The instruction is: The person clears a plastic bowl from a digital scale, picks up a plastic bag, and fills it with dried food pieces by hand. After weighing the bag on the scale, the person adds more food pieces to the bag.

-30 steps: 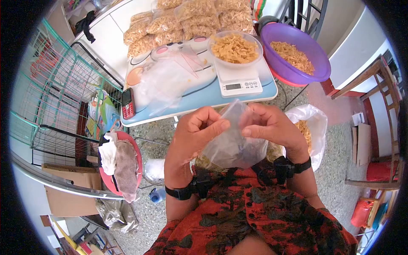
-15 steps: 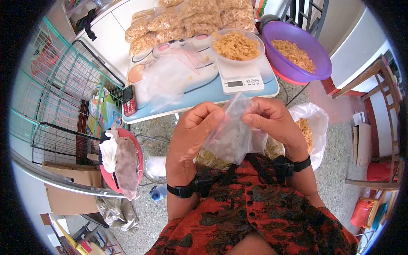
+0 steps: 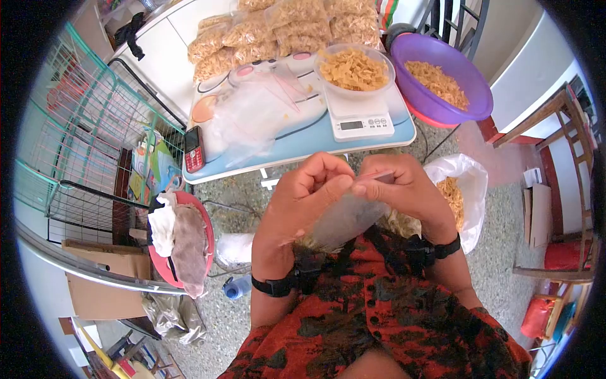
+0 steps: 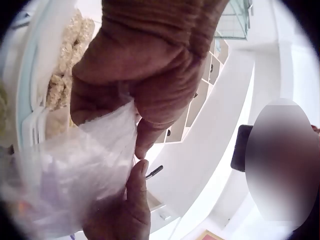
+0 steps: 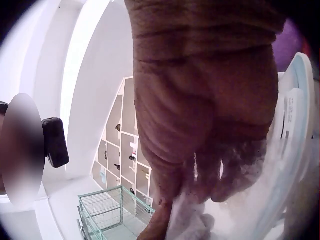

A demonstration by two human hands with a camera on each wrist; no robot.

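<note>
In front of the person's torso, a clear plastic bag (image 3: 346, 222) hangs between both hands. The left hand (image 3: 304, 203) pinches its top edge between thumb and curled fingers. On the other side, the right hand (image 3: 407, 194) pinches the same edge, its thumb tip right beside the left one. Cloudy and wrinkled, the bag (image 4: 85, 160) spreads below the left palm in the left wrist view. From the right wrist, filmy plastic (image 5: 192, 220) shows by the fingers. More clear bags (image 3: 246, 123) lie flat on the table (image 3: 303, 150).
A white kitchen scale (image 3: 363, 126) carries a bowl (image 3: 356, 93) of yellow chips. Behind are several filled bags (image 3: 287, 28); to the right, a purple basin (image 3: 473, 104) and a white sack (image 3: 473, 189). A phone (image 3: 194, 150) lies at the table's left edge.
The hands have drawn together until the thumbs nearly meet. The bag's top edge, upright before, now lies lower between the fingers, and the view has shifted slightly.
</note>
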